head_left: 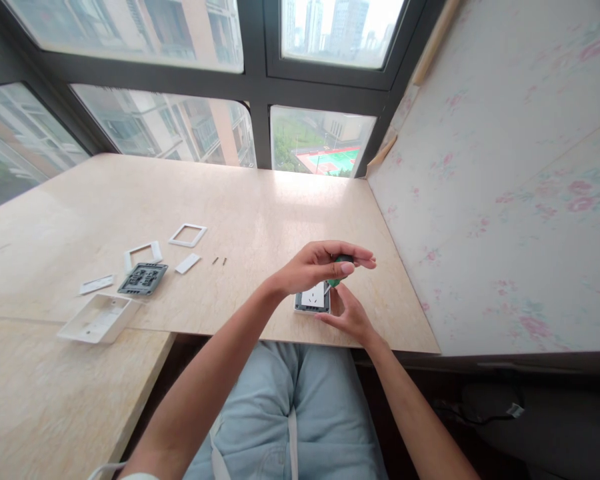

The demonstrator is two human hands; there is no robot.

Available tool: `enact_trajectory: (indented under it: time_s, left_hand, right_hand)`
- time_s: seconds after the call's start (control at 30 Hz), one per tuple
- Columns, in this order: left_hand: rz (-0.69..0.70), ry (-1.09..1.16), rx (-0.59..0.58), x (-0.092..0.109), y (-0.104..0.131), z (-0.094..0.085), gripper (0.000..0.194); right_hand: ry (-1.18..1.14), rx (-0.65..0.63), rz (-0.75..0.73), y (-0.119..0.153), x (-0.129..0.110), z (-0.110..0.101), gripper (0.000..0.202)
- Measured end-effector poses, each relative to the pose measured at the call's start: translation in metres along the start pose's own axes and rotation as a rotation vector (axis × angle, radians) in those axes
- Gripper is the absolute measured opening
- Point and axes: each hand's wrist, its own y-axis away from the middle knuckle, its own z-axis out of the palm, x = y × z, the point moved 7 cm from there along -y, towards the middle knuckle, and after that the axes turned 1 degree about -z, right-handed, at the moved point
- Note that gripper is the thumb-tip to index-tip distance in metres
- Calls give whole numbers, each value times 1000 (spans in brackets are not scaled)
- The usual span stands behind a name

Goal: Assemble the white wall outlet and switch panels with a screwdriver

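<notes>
A wall socket point(313, 297) with a white face and a dark grey frame lies near the front edge of the sill. My left hand point(320, 263) is above it, its thumb and outstretched fingers around the green and black handle of a screwdriver point(335, 281). The screwdriver slants down to the socket's right side; where its tip meets the socket is hard to make out. Thumb and fingers of my right hand point(351, 317) grip the socket's right edge from the side. The left hand hides the far part of the socket.
Two small screws point(220, 261), a white strip point(187, 263) and a white frame point(188, 235) lie to the left. Farther left are another frame point(155, 251), a grey socket module point(143, 279), another strip point(97, 285) and a white box point(100, 319). A papered wall point(480, 200) bounds the right.
</notes>
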Motion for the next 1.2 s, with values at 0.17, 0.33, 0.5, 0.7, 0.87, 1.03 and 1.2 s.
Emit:
enact_trajectory:
  time_s: [0.17,0.33,0.5,0.7,0.87,1.03,1.2]
  left_hand:
    - [24,48,142,-7,-3,-9,39]
    - [123,48,303,-9,-3,-15,35]
    - [253,103,442,10,5,-19,36]
    - [205,178,727,19,42,-55,25]
    - [-311,165,858,-32,87,-78,18]
    - [-593,45,835,-78,121,-70,23]
    - [-738,-39,821,-97,136,-58,41]
  right_hand:
    - [-41,-15,13,-1,-2,0,75]
    - [-17,-18,16,-1,-2,0,78]
    - [-18,-15,16,1,6,3,87]
    - [-42,-28,16,2,10,3,92]
    - [-71,-58,45,3,10,2,95]
    - [-45,-25,56,6,12,2,96]
    - [31,48,125,18,14,3,89]
